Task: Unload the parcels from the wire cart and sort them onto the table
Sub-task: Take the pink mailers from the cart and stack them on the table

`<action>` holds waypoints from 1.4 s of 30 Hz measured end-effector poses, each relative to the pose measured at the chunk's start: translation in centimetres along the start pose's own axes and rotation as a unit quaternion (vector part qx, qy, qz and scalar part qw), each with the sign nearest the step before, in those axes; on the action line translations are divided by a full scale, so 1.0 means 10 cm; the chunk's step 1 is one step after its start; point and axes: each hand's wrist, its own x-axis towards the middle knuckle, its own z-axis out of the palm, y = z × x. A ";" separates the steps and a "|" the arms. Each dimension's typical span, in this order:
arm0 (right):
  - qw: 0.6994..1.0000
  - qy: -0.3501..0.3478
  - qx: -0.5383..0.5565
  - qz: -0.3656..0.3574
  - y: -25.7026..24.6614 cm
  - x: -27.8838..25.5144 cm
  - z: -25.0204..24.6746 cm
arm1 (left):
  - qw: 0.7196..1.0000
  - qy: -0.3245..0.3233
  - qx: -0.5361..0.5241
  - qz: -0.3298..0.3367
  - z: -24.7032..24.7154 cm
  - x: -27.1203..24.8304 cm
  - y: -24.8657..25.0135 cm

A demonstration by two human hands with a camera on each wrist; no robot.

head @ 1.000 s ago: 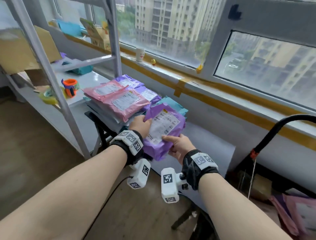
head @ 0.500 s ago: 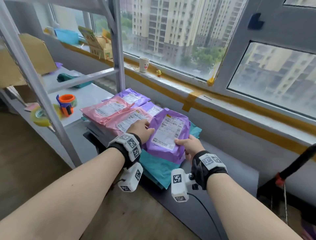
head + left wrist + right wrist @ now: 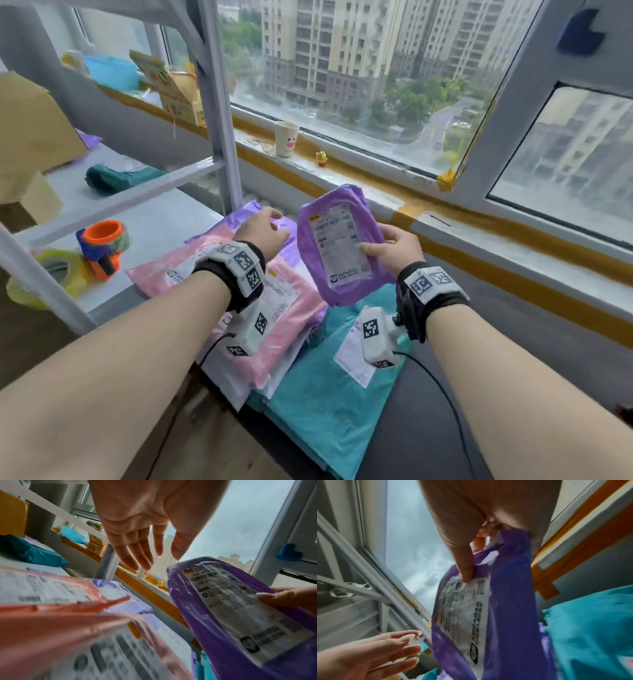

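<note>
Tape rolls (image 3: 65,270) and an orange dispenser (image 3: 102,248) sit on the grey shelf at the far left, beside the pink parcels (image 3: 274,308) spread on the table's near corner. Over that pink pile hangs the left hand (image 3: 262,233), fingers straight and loosely spread, holding nothing; half a second ago it was pressed to the edge of the purple parcel (image 3: 342,246), so it has let go and drawn off to the left. That leaves the parcel to the right hand (image 3: 394,248) alone, thumb clamped on the white label and fingers curled behind, as the right wrist view shows plainly. The parcel, which lay almost flat on the teal parcel (image 3: 329,394) a moment back, is now lifted clear and tipped up, label facing the person, just above the stack and in front of the window sill (image 3: 376,192). My guess is the label is being read to pick a pile, so this one is unloaded but not yet sorted. Further right, the dark table (image 3: 513,359) lies bare under the window. The cart is not in sight now, though its black handle showed a second ago.
</note>
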 end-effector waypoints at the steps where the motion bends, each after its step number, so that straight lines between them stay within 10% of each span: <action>1: 1.000 0.000 -0.010 -0.002 -0.07 0.08 0.09 | 1.000 0.010 -0.003 -0.003 -0.08 0.11 -0.03; 14: 0.996 -0.031 -0.080 -0.035 -0.81 0.97 1.17 | 0.998 -0.050 0.015 0.030 -0.68 1.41 -0.49; 23: 0.963 -0.072 -0.078 0.249 -0.36 1.08 1.47 | 0.984 -0.133 0.082 -0.086 -0.45 1.92 -0.90; 33: 0.920 -0.086 -0.352 0.149 -0.28 1.11 1.77 | 0.960 -0.142 0.231 -0.076 -0.41 1.94 -1.09; 42: 0.930 -0.065 -0.346 0.106 -0.38 1.05 1.70 | 0.959 -0.138 0.243 -0.054 -0.45 1.88 -0.94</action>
